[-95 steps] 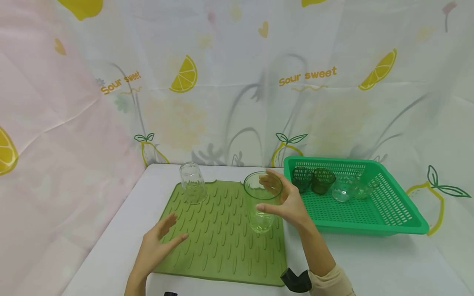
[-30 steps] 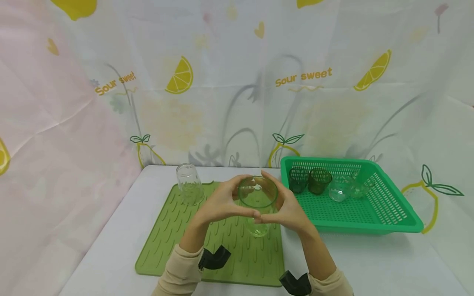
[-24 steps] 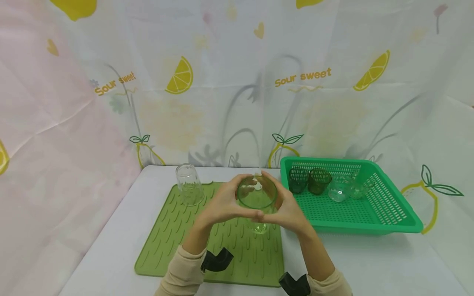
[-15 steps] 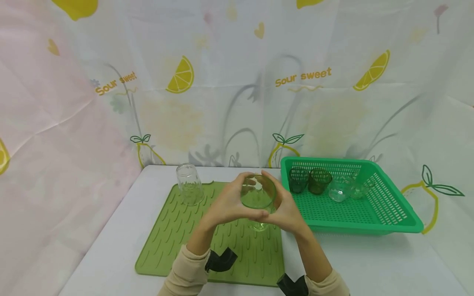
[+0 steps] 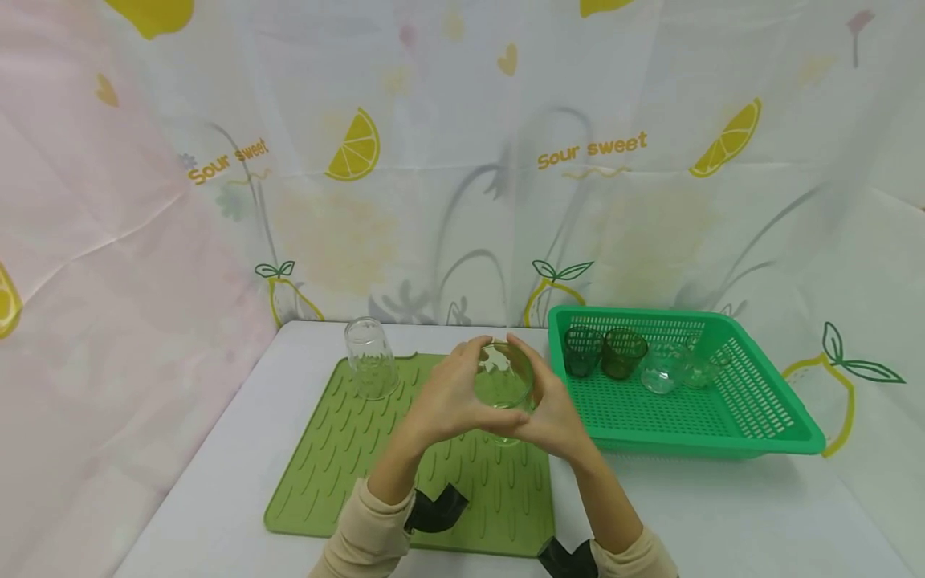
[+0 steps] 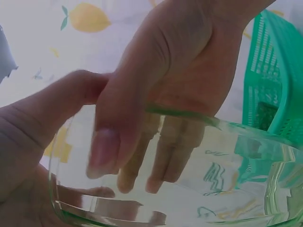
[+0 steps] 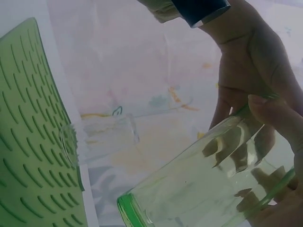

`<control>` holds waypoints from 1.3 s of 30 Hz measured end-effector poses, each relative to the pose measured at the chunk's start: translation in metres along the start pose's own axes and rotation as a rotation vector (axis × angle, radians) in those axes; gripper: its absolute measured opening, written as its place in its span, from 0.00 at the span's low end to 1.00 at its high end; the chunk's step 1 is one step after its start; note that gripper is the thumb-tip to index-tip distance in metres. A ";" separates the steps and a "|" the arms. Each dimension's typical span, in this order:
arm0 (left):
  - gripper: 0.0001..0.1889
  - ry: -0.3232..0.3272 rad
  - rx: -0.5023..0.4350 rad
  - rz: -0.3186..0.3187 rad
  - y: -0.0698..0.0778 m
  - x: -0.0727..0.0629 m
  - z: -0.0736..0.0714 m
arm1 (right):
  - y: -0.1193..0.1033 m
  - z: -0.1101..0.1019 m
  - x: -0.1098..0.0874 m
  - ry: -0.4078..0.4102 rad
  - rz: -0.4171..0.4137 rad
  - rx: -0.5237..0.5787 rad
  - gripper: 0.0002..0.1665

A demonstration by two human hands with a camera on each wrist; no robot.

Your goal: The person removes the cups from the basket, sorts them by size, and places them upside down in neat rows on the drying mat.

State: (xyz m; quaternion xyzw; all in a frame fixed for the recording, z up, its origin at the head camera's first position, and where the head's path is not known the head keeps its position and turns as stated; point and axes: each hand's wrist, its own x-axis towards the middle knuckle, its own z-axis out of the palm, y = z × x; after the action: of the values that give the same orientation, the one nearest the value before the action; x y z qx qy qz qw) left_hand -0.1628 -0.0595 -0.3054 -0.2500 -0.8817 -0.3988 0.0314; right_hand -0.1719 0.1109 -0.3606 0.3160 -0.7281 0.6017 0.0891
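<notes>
Both of my hands hold a tall light-green drinking glass (image 5: 503,384) above the ribbed green drying mat (image 5: 376,474). My left hand (image 5: 451,397) curves around its left side and my right hand (image 5: 551,408) around its right. The thumbs meet at the near side, just below the rim. Fingers behind the glass show through it in the right wrist view, where the thick base (image 7: 130,210) hangs free of the hands. A clear glass (image 5: 372,361) stands upside down on the mat's far left corner.
To the right of the mat sits a green plastic basket (image 5: 694,445). Inside are a dark green cup (image 5: 582,353), an olive-brown cup (image 5: 625,353) and clear glass cups (image 5: 663,369). A printed cloth (image 5: 433,241) hangs behind the white table.
The left hand has come across from the mat's left to join the right hand on the glass. Since then the glass's base has risen slightly, and both hands have closed in around it.
</notes>
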 end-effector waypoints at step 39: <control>0.43 0.125 -0.789 0.001 -0.050 -0.005 0.014 | 0.014 -0.053 -0.033 0.059 0.233 -0.027 0.48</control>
State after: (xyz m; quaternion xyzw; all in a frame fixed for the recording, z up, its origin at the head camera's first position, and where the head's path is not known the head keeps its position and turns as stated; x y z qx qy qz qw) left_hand -0.1792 -0.0796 -0.3501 -0.2187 -0.6571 -0.7212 -0.0133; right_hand -0.1674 0.1734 -0.3747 0.2100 -0.7649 0.6074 0.0443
